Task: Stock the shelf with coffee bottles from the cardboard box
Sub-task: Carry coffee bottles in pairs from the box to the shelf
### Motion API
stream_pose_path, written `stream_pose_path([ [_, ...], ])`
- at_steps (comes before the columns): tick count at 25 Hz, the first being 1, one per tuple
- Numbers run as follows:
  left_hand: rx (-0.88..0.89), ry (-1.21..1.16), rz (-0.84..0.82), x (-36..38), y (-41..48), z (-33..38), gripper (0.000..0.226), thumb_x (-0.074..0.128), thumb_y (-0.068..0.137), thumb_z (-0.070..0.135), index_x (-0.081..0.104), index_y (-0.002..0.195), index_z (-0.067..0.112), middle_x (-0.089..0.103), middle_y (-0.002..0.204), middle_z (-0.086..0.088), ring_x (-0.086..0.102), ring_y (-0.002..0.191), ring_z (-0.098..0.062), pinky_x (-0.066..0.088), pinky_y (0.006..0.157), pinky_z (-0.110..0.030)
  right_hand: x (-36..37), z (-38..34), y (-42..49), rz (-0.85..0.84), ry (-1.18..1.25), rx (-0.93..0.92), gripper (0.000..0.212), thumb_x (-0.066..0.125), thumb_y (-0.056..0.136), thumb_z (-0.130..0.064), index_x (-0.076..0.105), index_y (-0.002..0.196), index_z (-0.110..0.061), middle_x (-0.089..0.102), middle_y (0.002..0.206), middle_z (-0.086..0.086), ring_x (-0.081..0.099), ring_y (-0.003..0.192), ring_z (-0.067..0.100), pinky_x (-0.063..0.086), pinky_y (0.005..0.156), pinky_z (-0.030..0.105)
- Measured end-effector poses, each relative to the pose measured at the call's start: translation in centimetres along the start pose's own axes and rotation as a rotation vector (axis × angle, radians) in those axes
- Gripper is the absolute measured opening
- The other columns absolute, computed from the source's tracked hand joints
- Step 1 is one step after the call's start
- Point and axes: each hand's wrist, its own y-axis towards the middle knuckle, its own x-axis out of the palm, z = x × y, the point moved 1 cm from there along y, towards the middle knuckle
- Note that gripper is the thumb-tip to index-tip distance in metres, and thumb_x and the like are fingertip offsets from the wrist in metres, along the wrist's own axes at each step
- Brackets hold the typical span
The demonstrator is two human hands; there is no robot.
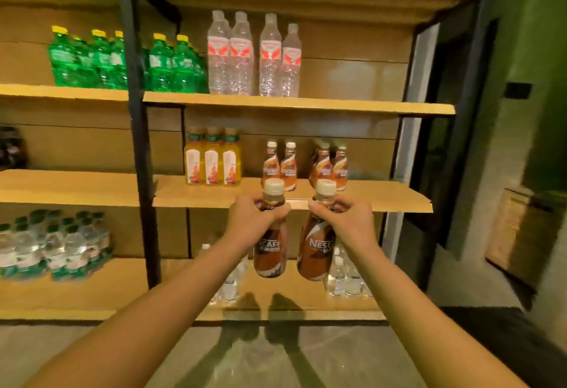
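Two coffee bottles hang by their necks before the shelf (352, 200), left hand (250, 219) gripping one (271, 252), right hand (349, 219) the other (316, 249).

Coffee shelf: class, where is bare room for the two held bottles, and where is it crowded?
Bare board lies right of the right coffee pair, and between it and the left coffee pair. Crowded: the yellow bottles, packed side by side.

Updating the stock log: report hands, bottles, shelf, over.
Left hand grips a coffee bottle by the neck, right hand grips a second bottle. Both short of the shelf, not yet placed. Path clear; stocked bottles stand further back.
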Motion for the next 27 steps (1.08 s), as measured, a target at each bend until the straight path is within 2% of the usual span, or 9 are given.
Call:
stream_pose_path([
  [3,0.032,-0.034,-0.104,5.7,4.5,-0.1,0.03,0.074,0.077,0.023,0.066,0.105,0.016,0.065,0.09,0.006,0.06,0.086,-0.009,0.047,0.072,-0.025,-3.7,2.1,4.9,0.101,-0.077,0.055,0.042,0.082,0.067,-0.035,0.07,0.1,-0.012,0.071,0.096,0.003,0.066,0.09,0.017,0.055,0.081,0.036],
  [5,0.04,-0.069,-0.158,9.4,7.1,-0.1,0.027,0.073,0.078,0.021,0.065,0.104,0.016,0.064,0.088,0.008,0.059,0.083,-0.007,0.045,0.069,-0.021,-6.2,3.6,8.1,0.14,-0.102,0.066,0.05,0.08,0.069,-0.036,0.068,0.11,-0.009,0.071,0.101,0.005,0.066,0.094,0.018,0.055,0.081,0.033],
  [10,0.055,-0.086,-0.148,19.3,14.4,0.6,0.029,0.073,0.078,0.024,0.067,0.105,0.014,0.07,0.101,-0.001,0.064,0.094,-0.015,0.05,0.081,-0.031,-12.3,7.4,17.8,0.194,-0.187,0.001,0.043,0.079,0.069,-0.039,0.071,0.1,-0.011,0.07,0.091,0.001,0.067,0.089,0.016,0.054,0.075,0.03],
  [13,0.038,-0.08,-0.114,25.2,18.9,1.2,0.027,0.072,0.078,0.023,0.067,0.103,0.015,0.069,0.097,0.0,0.064,0.093,-0.016,0.05,0.082,-0.031,-15.6,9.7,24.7,0.19,-0.203,-0.011,0.044,0.079,0.068,-0.04,0.07,0.101,-0.012,0.068,0.09,-0.001,0.066,0.089,0.016,0.055,0.077,0.033],
  [17,-0.009,-0.097,-0.037,31.6,24.5,1.1,0.026,0.072,0.078,0.026,0.065,0.102,0.019,0.065,0.093,0.004,0.06,0.087,-0.011,0.049,0.08,-0.031,-18.2,13.0,32.2,0.167,-0.225,-0.015,0.036,0.079,0.068,-0.04,0.069,0.094,-0.016,0.068,0.091,-0.002,0.065,0.09,0.016,0.056,0.082,0.038],
  [20,-0.033,-0.084,0.0,34.8,27.8,0.4,0.032,0.073,0.078,0.026,0.065,0.107,0.014,0.065,0.096,0.002,0.061,0.093,-0.014,0.05,0.084,-0.033,-19.0,15.0,35.8,0.16,-0.214,-0.002,0.027,0.079,0.069,-0.037,0.065,0.085,-0.021,0.067,0.089,-0.003,0.064,0.089,0.015,0.054,0.082,0.036],
  [23,-0.049,-0.042,0.037,36.9,30.1,-0.8,0.033,0.074,0.077,0.025,0.064,0.106,0.012,0.065,0.097,0.0,0.057,0.09,-0.012,0.048,0.085,-0.032,-19.3,16.7,38.4,0.156,-0.184,0.021,0.029,0.078,0.071,-0.035,0.066,0.091,-0.018,0.064,0.09,-0.003,0.062,0.089,0.014,0.052,0.08,0.032],
  [27,-0.007,0.005,0.073,38.4,32.4,-1.9,0.037,0.074,0.076,0.028,0.065,0.108,0.012,0.066,0.1,0.001,0.059,0.093,-0.012,0.048,0.086,-0.033,-18.8,19.0,40.4,0.181,-0.183,0.063,0.039,0.08,0.069,-0.036,0.068,0.099,-0.014,0.07,0.099,0.002,0.065,0.095,0.018,0.054,0.088,0.04],
])
